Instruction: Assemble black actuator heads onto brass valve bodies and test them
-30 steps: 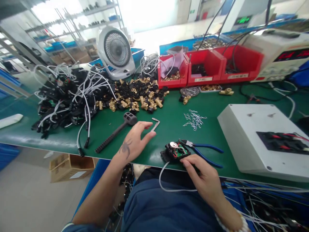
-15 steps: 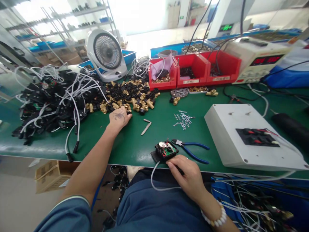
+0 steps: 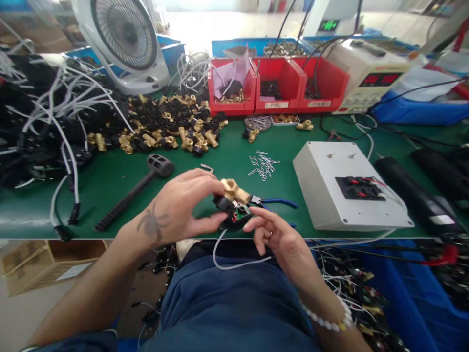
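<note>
- Left hand (image 3: pixel 186 203): grasps a gold-coloured, branched metal fitting (image 3: pixel 238 193) with a black collar, directly above the open black housing (image 3: pixel 240 213) with a green circuit board.
- Right hand (image 3: pixel 284 237): grip released, fingers partly curled at the housing's right edge; contact cannot be determined.
- Pale grey cable (image 3: pixel 234 268): loops below the housing.
- Blue-handled metal pliers (image 3: pixel 280 201): just right of the housing.
- Dark grey mallet (image 3: pixel 161 165): left of the housing, apart from it.
- Silver wire clips (image 3: pixel 264 165): beyond the housing.
</note>
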`<action>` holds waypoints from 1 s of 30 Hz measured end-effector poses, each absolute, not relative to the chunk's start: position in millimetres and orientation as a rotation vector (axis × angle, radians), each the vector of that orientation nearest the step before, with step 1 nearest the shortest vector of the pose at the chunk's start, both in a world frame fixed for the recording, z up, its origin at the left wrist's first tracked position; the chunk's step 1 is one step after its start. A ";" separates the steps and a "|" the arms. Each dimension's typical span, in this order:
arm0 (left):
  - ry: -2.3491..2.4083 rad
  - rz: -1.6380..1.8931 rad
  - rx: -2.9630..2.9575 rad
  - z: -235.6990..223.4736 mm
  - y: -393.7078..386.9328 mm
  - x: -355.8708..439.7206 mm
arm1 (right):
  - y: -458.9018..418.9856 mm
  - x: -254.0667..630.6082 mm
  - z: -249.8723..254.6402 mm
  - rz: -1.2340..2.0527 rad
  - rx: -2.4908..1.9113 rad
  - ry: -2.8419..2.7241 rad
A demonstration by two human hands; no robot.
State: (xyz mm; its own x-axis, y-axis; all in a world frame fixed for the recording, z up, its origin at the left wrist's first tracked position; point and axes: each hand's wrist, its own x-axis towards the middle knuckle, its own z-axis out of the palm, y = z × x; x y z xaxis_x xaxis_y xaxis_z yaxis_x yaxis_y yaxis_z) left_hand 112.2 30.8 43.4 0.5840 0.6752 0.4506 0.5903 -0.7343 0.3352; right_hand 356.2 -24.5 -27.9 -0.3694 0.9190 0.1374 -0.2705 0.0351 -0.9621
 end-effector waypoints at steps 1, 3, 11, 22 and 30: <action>0.934 0.806 2.717 45.4 21.8 119.6 | -24.5 357.2 -24.5 1.598 -0.719 -1.301; 0.772 0.732 2.788 46.0 9.8 131.4 | -23.9 358.6 -17.7 1.691 -0.759 -1.288; 0.793 0.923 2.559 17.7 -3.2 137.1 | -24.0 353.8 -11.7 1.886 -0.794 -0.990; 0.904 1.264 1.885 2.1 -26.3 154.7 | -33.6 345.1 -16.0 1.897 -0.668 -1.014; 0.939 1.307 1.896 5.9 -25.5 158.1 | -39.1 345.8 -24.0 1.734 -0.778 -1.115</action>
